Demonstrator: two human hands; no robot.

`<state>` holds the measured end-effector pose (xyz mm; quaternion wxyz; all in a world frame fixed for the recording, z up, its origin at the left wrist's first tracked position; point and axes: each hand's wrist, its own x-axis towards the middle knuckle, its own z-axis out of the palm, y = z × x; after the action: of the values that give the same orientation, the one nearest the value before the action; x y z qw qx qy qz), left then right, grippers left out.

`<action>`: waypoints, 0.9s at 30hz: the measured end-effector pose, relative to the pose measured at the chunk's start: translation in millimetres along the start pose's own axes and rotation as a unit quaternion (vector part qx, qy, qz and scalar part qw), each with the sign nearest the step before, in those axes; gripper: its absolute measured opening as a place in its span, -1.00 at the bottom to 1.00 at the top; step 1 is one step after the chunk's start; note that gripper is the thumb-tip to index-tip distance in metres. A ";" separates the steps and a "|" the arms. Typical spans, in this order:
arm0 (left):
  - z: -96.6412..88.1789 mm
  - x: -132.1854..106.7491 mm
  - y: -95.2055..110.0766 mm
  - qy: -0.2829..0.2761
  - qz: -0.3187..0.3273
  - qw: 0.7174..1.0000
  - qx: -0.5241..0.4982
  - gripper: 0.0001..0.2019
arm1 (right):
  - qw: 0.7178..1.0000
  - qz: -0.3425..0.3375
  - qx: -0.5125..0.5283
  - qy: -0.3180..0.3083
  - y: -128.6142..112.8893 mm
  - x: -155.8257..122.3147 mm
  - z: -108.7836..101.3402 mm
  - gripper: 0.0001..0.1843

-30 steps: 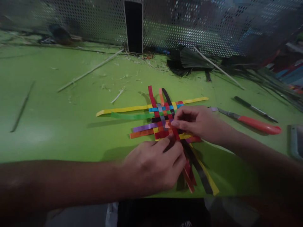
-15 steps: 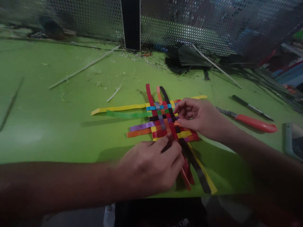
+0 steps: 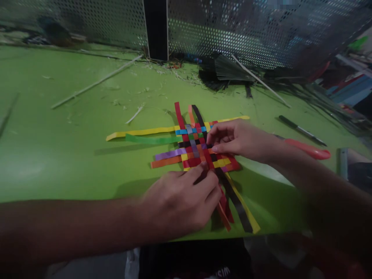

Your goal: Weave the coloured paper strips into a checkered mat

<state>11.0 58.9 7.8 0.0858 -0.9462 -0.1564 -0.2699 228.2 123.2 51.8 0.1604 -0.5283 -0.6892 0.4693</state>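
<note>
Several interlaced strips (image 3: 192,146) are touched by the left hand (image 3: 180,203), whose grip cannot be told; the right hand (image 3: 238,139) is held loosely parted at an orange strip (image 3: 210,151).

A loosely woven mat (image 3: 193,148) of narrow, many-coloured strips lies mid-scene, its checkered centre partly covered. Long yellow (image 3: 142,132) and green strips (image 3: 151,139) reach left, farther back than shorter purple (image 3: 169,154) and orange ends (image 3: 165,162). Red, orange and black tails point far; black (image 3: 240,207) and yellow ones (image 3: 251,219) slant near and right.
</note>
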 end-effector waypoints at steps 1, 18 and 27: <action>0.2 0.1 -0.1 -0.005 0.001 1.000 -0.001 -0.73 | 1.000 0.000 -0.002 -0.006 -0.4 0.9 -0.7 -0.89; 4.0 -0.8 0.9 0.013 0.007 1.000 -0.007 -0.75 | 0.998 0.034 -0.014 -0.041 -5.5 7.8 -4.9 -0.93; 3.3 -2.1 -1.1 0.017 0.005 1.000 -0.013 -0.76 | 0.995 0.010 -0.037 -0.092 -4.5 18.4 -13.9 -0.89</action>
<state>10.5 60.2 4.0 0.0772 -0.9434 -0.1465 -0.2873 228.5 145.9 57.6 0.0714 -0.4954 -0.7126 0.4916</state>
